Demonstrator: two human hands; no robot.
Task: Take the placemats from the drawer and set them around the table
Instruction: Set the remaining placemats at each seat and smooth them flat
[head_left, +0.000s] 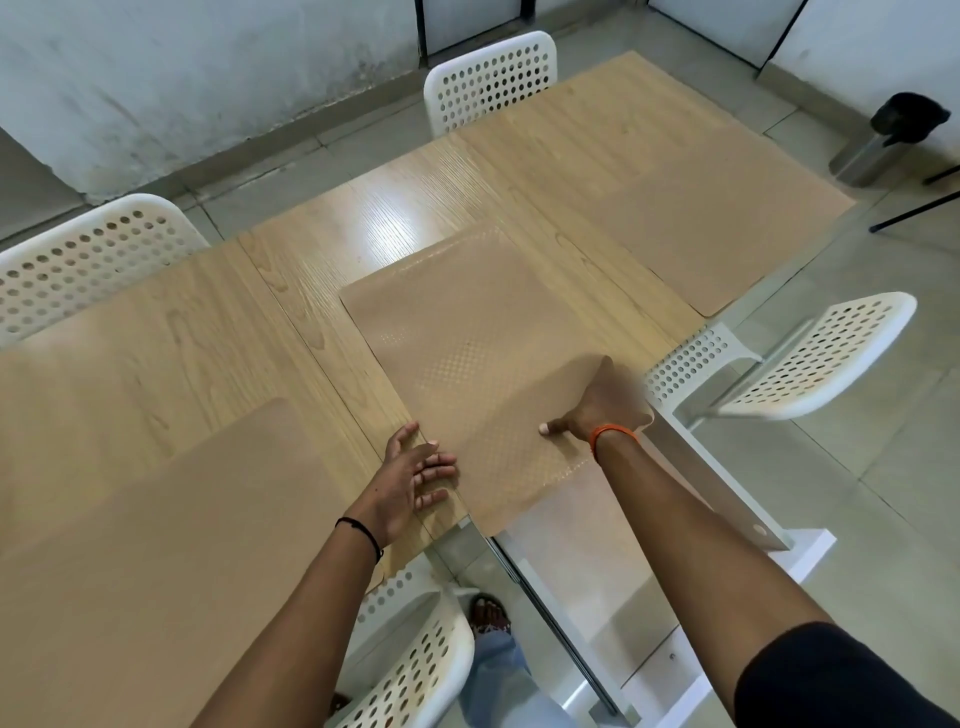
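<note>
- Because the right hand (597, 410) pinches only the near right corner of the placemat (467, 353), thumb on top and fingers hidden under the lifted, curled edge, the sheet is held at one small spot; a sideways tug could swing it out of square.
- Just left of that pinch, the left hand (418, 467) lies spread and flat, fingers resting on the mat's near left edge and grasping nothing; if it presses while the right pulls, I expect the thin sheet to buckle between them.
- Beneath and behind the grip, the mat's near end hangs past the edge of the table (322, 249); released now, it may droop or slide off towards the floor.
- Directly beyond the pinch, the curled corner stands off the surface and might stay lifted unless smoothed down.
- Farther out from the grip, a second placemat (691, 239) lies to the far right and a third placemat (171, 519) to the near left; an overlong push could leave uneven spacing.
- Close beside the right wrist, a white chair (810, 353) stands; the overhanging corner could catch its backrest.
</note>
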